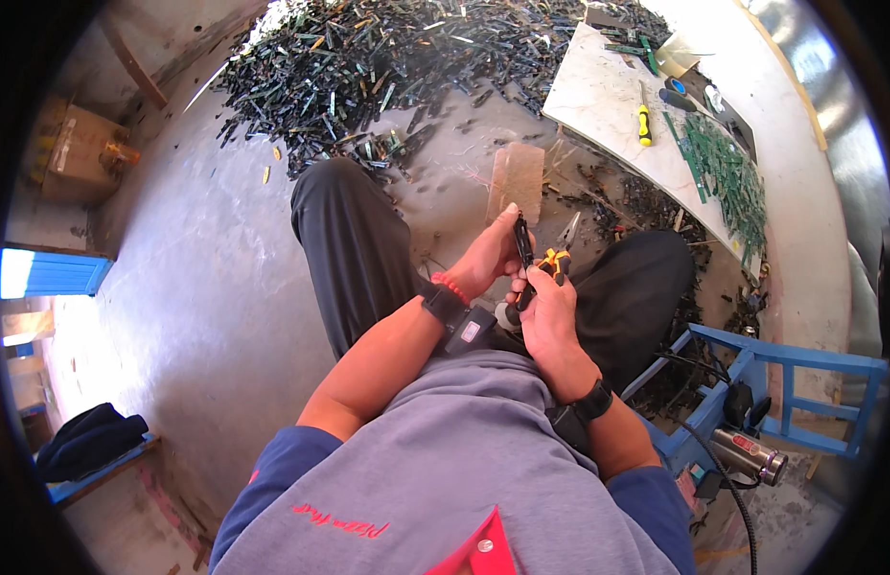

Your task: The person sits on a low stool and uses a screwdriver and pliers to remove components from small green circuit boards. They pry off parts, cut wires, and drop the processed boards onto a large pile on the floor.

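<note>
My left hand [490, 257] is closed around a narrow black strip-like piece [523, 240], which points up between my knees. Its exact kind I cannot make out. In my right hand [550, 316] is a pair of needle-nose pliers [557, 264] with orange and black handles, the pointed jaws facing away from me and apart from the piece. The right fingertips meet the lower end of the black piece. Beyond both hands, a flat brown slab [518, 182] lies on the floor.
A large heap of dark strips [368, 77] spreads across the far floor. On a white board [598, 91] at right lie a yellow screwdriver [644, 126] and green strips [728, 172]. A blue metal frame [799, 355] and a silver cylinder [750, 456] are at my right side.
</note>
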Available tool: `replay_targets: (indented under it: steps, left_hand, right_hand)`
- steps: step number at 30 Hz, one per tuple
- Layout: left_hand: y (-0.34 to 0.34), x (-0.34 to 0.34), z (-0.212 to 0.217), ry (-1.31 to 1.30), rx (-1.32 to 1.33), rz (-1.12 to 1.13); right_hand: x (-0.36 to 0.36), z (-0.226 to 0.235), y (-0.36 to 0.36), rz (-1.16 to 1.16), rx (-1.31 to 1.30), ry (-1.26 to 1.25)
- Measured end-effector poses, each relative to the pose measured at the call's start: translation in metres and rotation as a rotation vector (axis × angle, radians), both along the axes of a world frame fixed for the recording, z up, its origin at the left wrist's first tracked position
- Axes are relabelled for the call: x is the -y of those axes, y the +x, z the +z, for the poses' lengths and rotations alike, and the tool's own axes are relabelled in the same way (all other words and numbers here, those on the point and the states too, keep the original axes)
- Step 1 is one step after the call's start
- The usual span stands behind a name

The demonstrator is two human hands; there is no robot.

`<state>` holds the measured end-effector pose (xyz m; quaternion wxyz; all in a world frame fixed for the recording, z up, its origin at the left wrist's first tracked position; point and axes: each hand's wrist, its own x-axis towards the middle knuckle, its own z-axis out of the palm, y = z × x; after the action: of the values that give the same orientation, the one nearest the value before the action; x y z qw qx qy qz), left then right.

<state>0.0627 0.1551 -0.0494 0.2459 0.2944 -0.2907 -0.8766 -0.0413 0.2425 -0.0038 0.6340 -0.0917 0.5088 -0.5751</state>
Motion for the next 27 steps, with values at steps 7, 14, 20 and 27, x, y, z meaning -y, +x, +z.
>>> replay_targets:
  steps: [7,14,20,27]
  left_hand:
    - [-0.001,0.001,0.009,0.001,0.017,0.042]
    - [-0.006,-0.002,-0.010,0.052,0.129,0.214]
    - [-0.001,0.000,0.001,0.087,0.081,0.206]
    - [-0.001,-0.002,0.004,0.094,0.060,0.119]
  right_hand:
    - [0.011,-0.001,0.003,-0.068,0.067,0.015]
    - [0.005,0.010,0.004,0.122,-0.275,0.095]
    - [-0.009,-0.005,-0.026,0.296,-0.695,-0.040]
    - [0.005,-0.009,-0.045,0.317,-0.877,-0.117]
